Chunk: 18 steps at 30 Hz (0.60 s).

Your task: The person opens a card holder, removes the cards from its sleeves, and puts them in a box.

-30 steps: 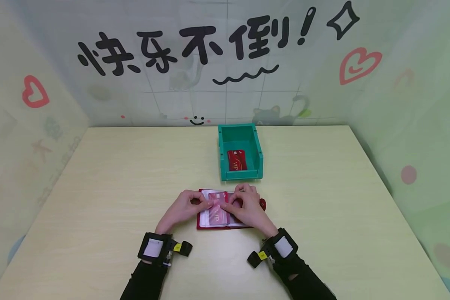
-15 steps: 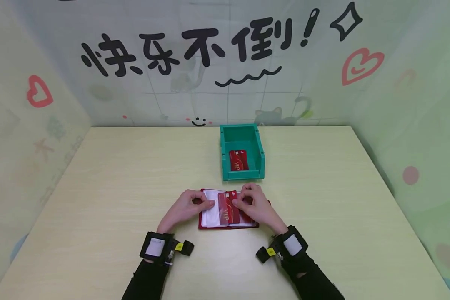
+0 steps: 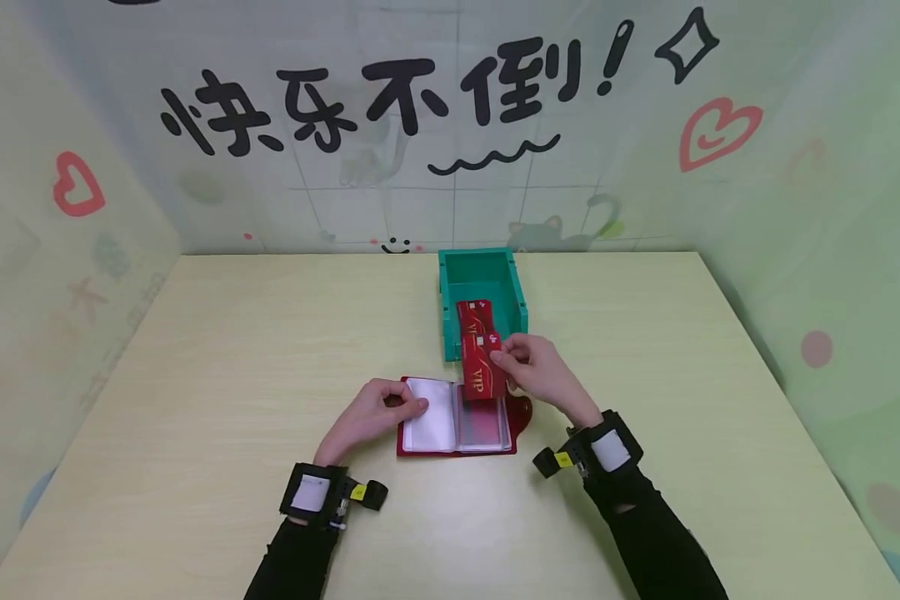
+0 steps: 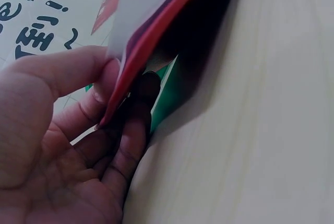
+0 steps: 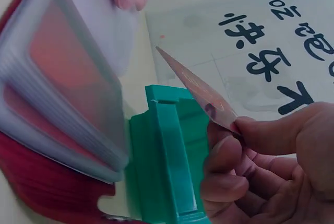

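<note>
A red VIP card [image 3: 482, 368] is pinched between thumb and fingers of my right hand [image 3: 543, 371], held over the front edge of the green bin [image 3: 450, 333]. In the right wrist view the card [image 5: 195, 88] appears nearly edge-on. My left hand [image 3: 375, 417] pinches the left edge of an open red card holder [image 3: 420, 454] with clear plastic sleeves [image 3: 483, 429]. Seen from the left wrist, the thumb lies on the page side of the cover [image 4: 151, 41] and fingers reach behind it. Another red VIP card [image 3: 474, 315] lies inside the bin, partly overlapped by the held one.
The pale wooden table [image 3: 270, 350] spreads out around the holder and bin. Printed wall panels [image 3: 315, 192] close off the back and both sides. The holder's rounded red flap [image 3: 521, 412] sticks out at its right.
My right hand has drawn the red card out of the clear sleeve and carried it up and right to the bin's front. The left hand keeps its hold on the card holder.
</note>
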Motion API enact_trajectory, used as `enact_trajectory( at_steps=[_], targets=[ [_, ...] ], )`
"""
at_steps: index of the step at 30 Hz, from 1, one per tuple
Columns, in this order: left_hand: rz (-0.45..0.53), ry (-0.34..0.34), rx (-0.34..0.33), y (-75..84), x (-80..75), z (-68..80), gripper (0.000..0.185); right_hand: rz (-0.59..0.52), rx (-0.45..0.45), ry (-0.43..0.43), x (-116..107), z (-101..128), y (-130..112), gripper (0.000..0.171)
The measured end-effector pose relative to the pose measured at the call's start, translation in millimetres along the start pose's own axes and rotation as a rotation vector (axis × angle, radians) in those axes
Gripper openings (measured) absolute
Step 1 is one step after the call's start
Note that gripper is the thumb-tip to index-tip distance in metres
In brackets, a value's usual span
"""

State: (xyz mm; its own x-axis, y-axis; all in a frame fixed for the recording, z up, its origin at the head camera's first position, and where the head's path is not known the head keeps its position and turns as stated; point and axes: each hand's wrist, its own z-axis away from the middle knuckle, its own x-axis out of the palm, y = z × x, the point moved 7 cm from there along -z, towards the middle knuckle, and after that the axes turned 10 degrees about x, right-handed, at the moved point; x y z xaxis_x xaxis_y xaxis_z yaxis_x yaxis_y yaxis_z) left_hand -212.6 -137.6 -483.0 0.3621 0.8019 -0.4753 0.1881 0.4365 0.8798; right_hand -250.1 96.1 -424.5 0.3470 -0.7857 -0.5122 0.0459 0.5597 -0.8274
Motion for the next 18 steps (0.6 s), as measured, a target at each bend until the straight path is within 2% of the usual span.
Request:
enact_trajectory(
  at_steps=[5, 9, 13, 18],
  targets=[
    [0.012, 0.001, -0.010, -1.0, 1.5, 0.7, 0.021, 0.056, -0.020, 0.144, -21.0, -14.6, -16.5, 0.019],
    [0.011, 0.005, -0.014, -1.2, 1.8, 1.1, 0.020, 0.115, -0.008, 0.221, -31.9, -29.4, -29.2, 0.026],
    [0.015, 0.009, -0.015, -0.9, 1.3, 1.4, 0.020, 0.222, 0.036, 0.227, -35.4, -47.6, -41.7, 0.035],
    [0.019, 0.006, -0.007, 0.9, 1.9, 1.6, 0.019, 0.323, 0.111, 0.185, -30.8, -71.1, -47.5, 0.050]
  ],
)
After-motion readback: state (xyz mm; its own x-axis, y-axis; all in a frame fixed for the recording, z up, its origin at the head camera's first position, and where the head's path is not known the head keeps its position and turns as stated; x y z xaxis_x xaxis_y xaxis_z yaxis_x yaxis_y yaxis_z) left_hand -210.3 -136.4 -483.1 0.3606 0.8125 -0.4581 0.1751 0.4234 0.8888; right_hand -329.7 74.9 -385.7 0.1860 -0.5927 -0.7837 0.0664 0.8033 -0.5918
